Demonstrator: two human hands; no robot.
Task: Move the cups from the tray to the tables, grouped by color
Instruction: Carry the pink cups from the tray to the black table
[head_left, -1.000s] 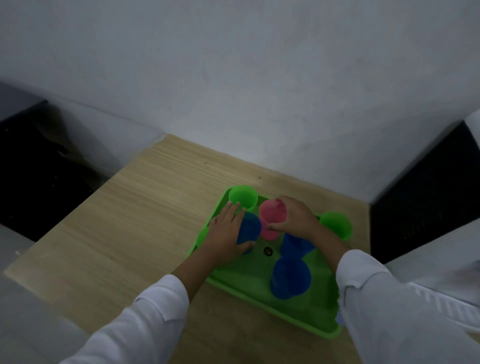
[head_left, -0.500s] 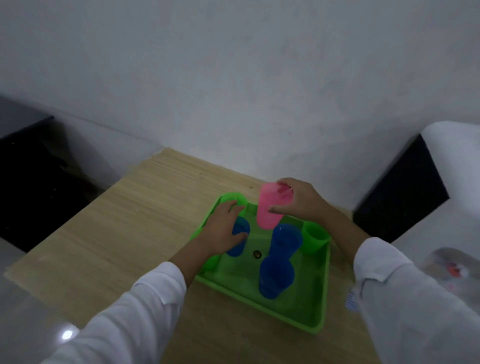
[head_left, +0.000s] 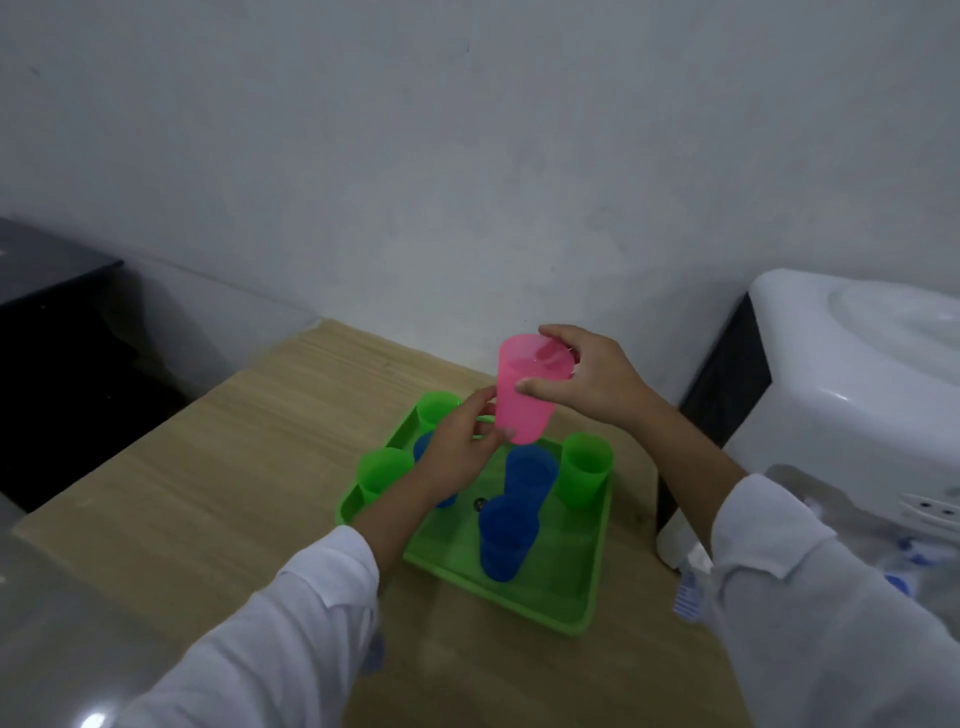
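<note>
Right grip clasps the pink cup near its rim, thumb on the near wall and fingers over the far side. We see the cup held in the air, slightly tilted, above the far part of the green tray. Left grip is loosely curved, its fingertips at the cup's lower wall; we cannot tell if it pinches. On the tray stand three green cups and three blue cups, one partly hidden by the left grip. The tray sits on the wooden worktop, with a white appliance to the right.
</note>
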